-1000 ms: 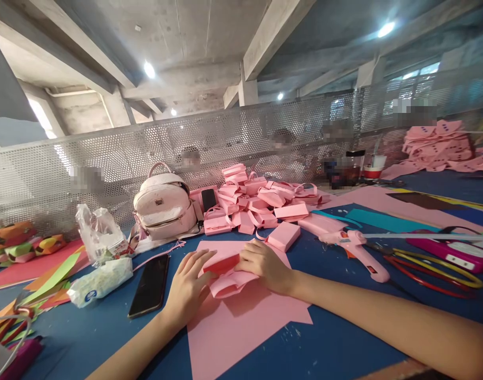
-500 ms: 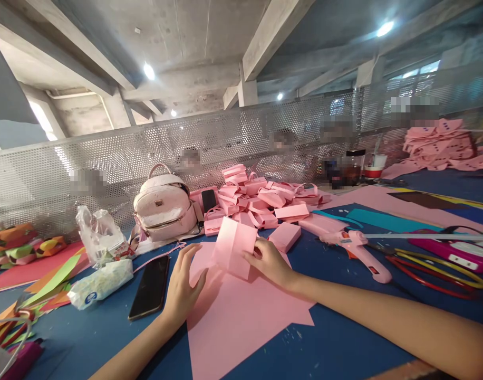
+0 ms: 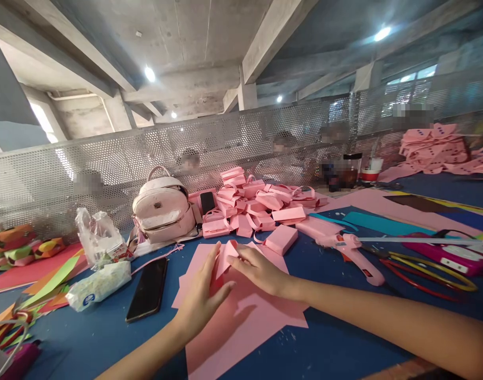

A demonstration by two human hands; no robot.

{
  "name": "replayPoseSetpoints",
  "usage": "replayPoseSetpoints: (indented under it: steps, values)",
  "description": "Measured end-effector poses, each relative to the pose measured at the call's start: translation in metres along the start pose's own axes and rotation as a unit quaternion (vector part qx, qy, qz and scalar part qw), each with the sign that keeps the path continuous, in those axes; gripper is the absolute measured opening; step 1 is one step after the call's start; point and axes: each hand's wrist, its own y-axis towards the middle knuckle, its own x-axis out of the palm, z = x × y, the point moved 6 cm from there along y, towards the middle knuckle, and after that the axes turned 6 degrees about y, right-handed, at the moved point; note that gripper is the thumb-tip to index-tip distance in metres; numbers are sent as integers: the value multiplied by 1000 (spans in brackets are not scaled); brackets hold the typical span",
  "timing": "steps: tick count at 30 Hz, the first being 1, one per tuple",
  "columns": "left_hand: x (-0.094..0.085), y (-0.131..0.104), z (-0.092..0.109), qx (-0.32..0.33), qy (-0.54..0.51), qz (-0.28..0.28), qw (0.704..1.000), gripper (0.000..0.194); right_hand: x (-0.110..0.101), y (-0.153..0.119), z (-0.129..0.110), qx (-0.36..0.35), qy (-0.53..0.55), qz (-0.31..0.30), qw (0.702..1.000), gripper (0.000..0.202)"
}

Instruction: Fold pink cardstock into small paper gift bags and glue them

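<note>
A small folded piece of pink paper (image 3: 224,257) is between my hands, standing tilted above several larger pink sheets (image 3: 241,332) on the blue table. My right hand (image 3: 263,272) pinches its right side between thumb and fingers. Along the left side of the piece, my left hand (image 3: 202,298) has its fingers stretched upward and its thumb apart; whether its fingertips touch the paper I cannot tell. Just beyond my right hand lies a pink paper box (image 3: 281,239). A pile of pink paper boxes with strap-like handles (image 3: 261,198) rises behind it.
To the right are a pink glue gun (image 3: 354,250), red and yellow cable loops (image 3: 427,274) and a magenta power strip (image 3: 447,256). On the left lie a black phone (image 3: 147,289), a tissue pack (image 3: 99,285) and a plastic bag (image 3: 101,237). A white backpack (image 3: 164,208) stands behind.
The pink piece has gone from spread and upright to narrower and folded, lower down. My left hand has moved right, up to it; my right hand still holds it.
</note>
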Motion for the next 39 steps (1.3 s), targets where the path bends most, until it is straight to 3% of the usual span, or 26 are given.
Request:
replayPoseSetpoints:
  steps: [4,7,12,16,19,21,25,30,34,37,39]
  values:
    - [-7,12,5,-45,-49,-15,998,58,-3,-3,-34,-108,-52,-77,990,34]
    - [-15,21,7,-53,-82,-71,993,58,-10,-7,-41,-123,-90,-87,984,23]
    - [-36,28,-5,-89,-95,-149,980,32,-27,-14,-30,-116,-82,-48,989,38]
    - [-50,30,-20,-166,-176,-87,966,28,-42,-15,-5,-73,-21,-4,997,45]
    - [-42,31,-24,-199,-219,-68,953,40,-49,-11,12,-27,42,14,999,59]
    - [-32,32,-21,-202,-239,-73,947,48,-46,-6,17,11,76,-10,997,59]
    - [-7,32,-11,-213,-319,-111,917,57,-33,0,17,82,93,-107,986,30]
    - [16,27,-2,-245,-387,-170,872,54,-34,7,20,142,-5,-119,983,19]
    - [21,26,-18,-287,-278,-184,898,46,-34,7,28,173,-43,-136,975,35]
    - [23,29,-29,-291,-184,-220,913,42,-23,1,37,204,0,-182,962,31]
    - [26,32,-32,-289,-182,-231,911,40,-14,-6,45,240,41,-203,949,25]
